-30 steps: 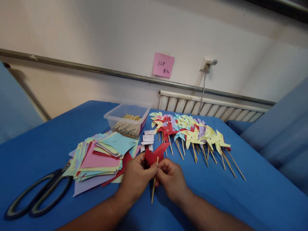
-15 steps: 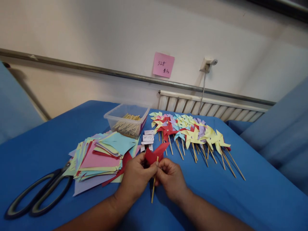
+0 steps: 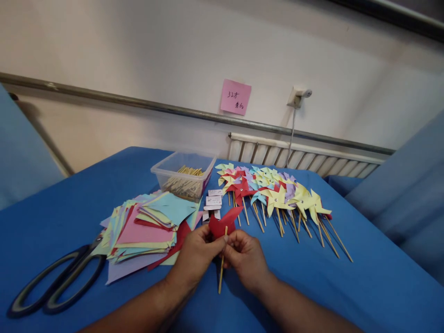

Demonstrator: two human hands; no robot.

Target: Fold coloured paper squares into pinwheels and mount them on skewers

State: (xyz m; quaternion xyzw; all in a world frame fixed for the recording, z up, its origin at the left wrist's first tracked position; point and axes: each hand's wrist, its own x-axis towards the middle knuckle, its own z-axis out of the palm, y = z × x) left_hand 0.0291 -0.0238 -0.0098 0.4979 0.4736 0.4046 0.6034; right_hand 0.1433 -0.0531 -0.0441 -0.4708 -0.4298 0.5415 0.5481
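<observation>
A red paper pinwheel is up between my two hands, close in front of me. Its thin wooden stick crosses the back of the paper and slants down toward me. My left hand is closed, pinching the red paper and the upper stick with thumb and fingers. From the other side my right hand is closed too, its fingertips pressed at the stick just under the paper. The fingers hide the spot where stick and paper meet.
Left lies a stack of coloured paper squares beside large scissors. Behind stand a clear plastic box of sticks and small white boxes. Many finished pinwheels lie back right on the blue tablecloth.
Both hands keep almost the same grip on the red pinwheel and stick. The camera view has tilted slightly, so the scene sits a little lower.
</observation>
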